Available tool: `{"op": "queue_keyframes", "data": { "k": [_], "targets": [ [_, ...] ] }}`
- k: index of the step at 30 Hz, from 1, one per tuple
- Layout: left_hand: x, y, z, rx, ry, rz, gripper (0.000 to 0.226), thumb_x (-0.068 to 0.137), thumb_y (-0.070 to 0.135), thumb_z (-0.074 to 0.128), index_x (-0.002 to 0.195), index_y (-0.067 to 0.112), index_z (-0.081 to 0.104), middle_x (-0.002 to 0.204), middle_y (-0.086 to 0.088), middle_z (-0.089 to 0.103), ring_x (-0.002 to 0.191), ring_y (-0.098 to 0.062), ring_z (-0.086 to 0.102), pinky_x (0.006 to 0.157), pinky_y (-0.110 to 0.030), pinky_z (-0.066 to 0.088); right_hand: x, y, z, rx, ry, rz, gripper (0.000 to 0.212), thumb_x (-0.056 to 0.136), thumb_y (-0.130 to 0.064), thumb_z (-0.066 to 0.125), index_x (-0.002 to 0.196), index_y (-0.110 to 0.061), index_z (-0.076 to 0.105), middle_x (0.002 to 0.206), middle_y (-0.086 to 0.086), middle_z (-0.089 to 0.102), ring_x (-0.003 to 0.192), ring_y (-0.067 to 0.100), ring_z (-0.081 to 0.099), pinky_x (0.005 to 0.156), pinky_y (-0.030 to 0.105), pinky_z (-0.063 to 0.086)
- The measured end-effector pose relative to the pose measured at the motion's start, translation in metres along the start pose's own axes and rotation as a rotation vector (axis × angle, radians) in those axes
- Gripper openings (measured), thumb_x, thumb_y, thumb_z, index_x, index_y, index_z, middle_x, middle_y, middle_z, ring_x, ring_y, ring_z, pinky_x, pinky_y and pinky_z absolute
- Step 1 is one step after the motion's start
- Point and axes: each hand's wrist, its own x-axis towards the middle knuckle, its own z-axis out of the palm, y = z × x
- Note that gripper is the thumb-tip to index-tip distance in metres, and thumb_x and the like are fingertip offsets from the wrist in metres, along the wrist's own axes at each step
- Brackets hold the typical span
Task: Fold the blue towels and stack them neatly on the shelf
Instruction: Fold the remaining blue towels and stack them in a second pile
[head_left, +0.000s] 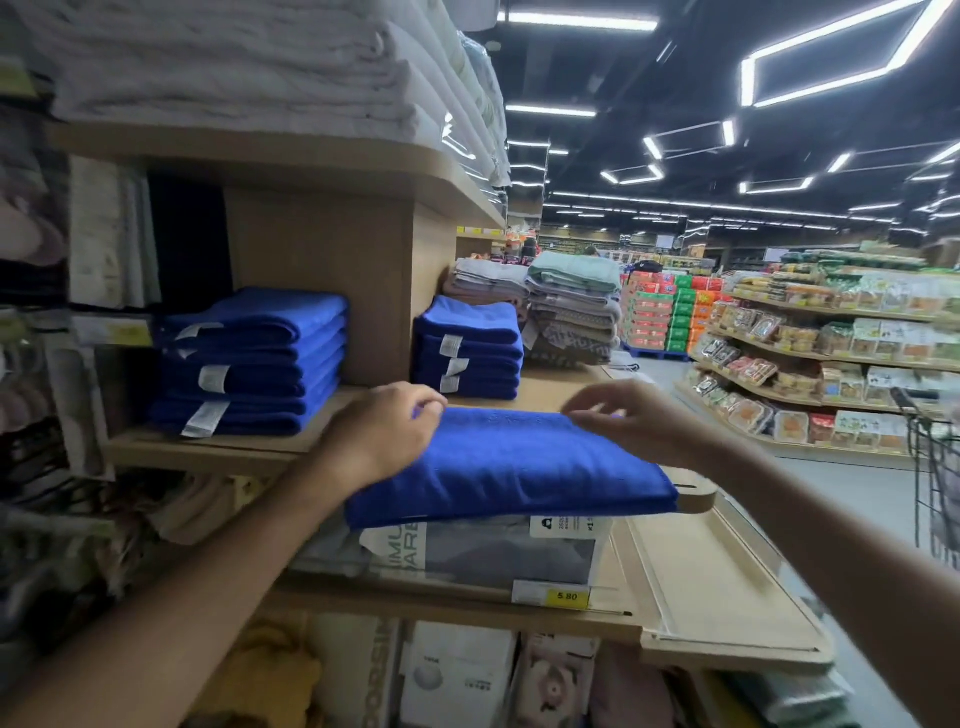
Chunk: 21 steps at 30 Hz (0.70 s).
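Store shelf (561, 387) is carrying a folded blue towel (509, 462) at its front edge. Left hand (384, 436) is gripping it, right hand (631, 421) is hovering loose-fingered above.

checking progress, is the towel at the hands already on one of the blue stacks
No, the folded blue towel lies on the front edge of the shelf, apart from the left stack and the right stack.

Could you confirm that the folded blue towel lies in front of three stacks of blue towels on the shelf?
Not quite: the head view shows two stacks, not three, a left stack and a right stack. The folded blue towel does lie in front of them.
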Motion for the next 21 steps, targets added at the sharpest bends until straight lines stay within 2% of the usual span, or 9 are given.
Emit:
{"op": "queue_keyframes", "data": {
  "k": [2,3,5,7,9,12,16,19,21],
  "targets": [
    [0.011,0.016,0.026,0.192,-0.137,-0.053,0.047,0.096,0.047,0.032,0.129,0.027,0.06,0.142,0.001,0.056,0.13,-0.023,0.051,0.109,-0.043,0.04,0.021,-0.016,0.04,0.01,-0.038,0.009,0.024,0.101,-0.031,0.059,0.123,-0.028,0.069,0.113,-0.01,0.071,0.081,0.009,0.065,0.066,0.012,0.048],
    [0.015,0.022,0.039,0.276,-0.201,-0.077,0.05,0.1,0.046,0.029,0.138,0.024,0.053,0.151,-0.001,0.047,0.138,-0.024,0.043,0.114,-0.047,0.034,0.03,-0.02,0.057,-0.01,-0.078,0.023,0.034,0.103,-0.032,0.055,0.135,-0.024,0.062,0.128,-0.002,0.065,0.094,0.013,0.065,0.074,0.01,0.047],
    [0.017,0.023,0.057,0.371,-0.294,-0.121,0.058,0.103,0.048,0.022,0.153,0.021,0.034,0.164,0.001,0.027,0.15,-0.022,0.024,0.121,-0.051,0.018,0.043,-0.022,0.083,-0.148,-0.163,0.045,0.048,0.105,-0.04,0.046,0.148,-0.018,0.048,0.153,0.003,0.047,0.133,0.02,0.049,0.106,0.026,0.039],
    [0.015,0.016,0.065,0.385,-0.342,-0.158,0.064,0.102,0.051,0.015,0.159,0.025,0.019,0.169,0.005,0.011,0.155,-0.02,0.009,0.123,-0.053,0.005,0.046,-0.017,0.094,-0.295,-0.203,0.091,0.063,0.101,-0.06,0.034,0.151,-0.022,0.042,0.162,-0.002,0.036,0.148,0.019,0.031,0.116,0.039,0.027],
    [0.013,0.009,0.066,0.392,-0.35,-0.158,0.067,0.099,0.055,0.012,0.16,0.029,0.014,0.169,0.006,0.006,0.155,-0.02,0.005,0.123,-0.053,0.001,0.039,-0.008,0.092,-0.372,-0.221,0.147,0.087,0.087,-0.081,0.019,0.153,-0.027,0.038,0.163,-0.008,0.033,0.151,0.016,0.025,0.117,0.041,0.022],
    [0.014,0.003,0.065,0.393,-0.367,-0.151,0.072,0.093,0.061,0.01,0.16,0.033,0.012,0.169,0.006,0.004,0.156,-0.023,0.003,0.123,-0.054,-0.001,0.025,0.014,0.08,-0.425,-0.217,0.236,0.114,0.068,-0.095,0.007,0.157,-0.028,0.03,0.166,-0.009,0.026,0.153,0.017,0.02,0.119,0.042,0.018],
    [0.028,-0.001,0.066,0.385,-0.443,-0.15,0.072,0.093,0.063,0.012,0.16,0.036,0.009,0.169,0.008,-0.001,0.156,-0.024,-0.002,0.123,-0.053,-0.003,0.021,0.037,0.063,-0.438,-0.251,0.356,0.117,0.066,-0.096,0.007,0.161,-0.029,0.019,0.169,-0.009,0.015,0.156,0.014,0.012,0.122,0.042,0.011],
    [0.05,0.002,0.065,0.363,-0.506,-0.15,0.07,0.096,0.062,0.015,0.16,0.035,0.008,0.169,0.008,-0.002,0.156,-0.022,-0.005,0.123,-0.053,-0.004,0.034,0.045,0.058,-0.437,-0.253,0.381,0.099,0.084,-0.089,0.018,0.161,-0.027,0.021,0.169,-0.007,0.016,0.156,0.015,0.013,0.122,0.042,0.013],
    [0.061,0.006,0.064,0.337,-0.543,-0.158,0.076,0.093,0.072,0.015,0.16,0.036,0.008,0.169,0.009,-0.003,0.156,-0.021,-0.005,0.123,-0.054,-0.004,0.041,0.046,0.057,-0.431,-0.226,0.379,0.091,0.09,-0.083,0.024,0.16,-0.026,0.025,0.169,-0.005,0.019,0.155,0.017,0.016,0.122,0.042,0.015]
  ]
}}
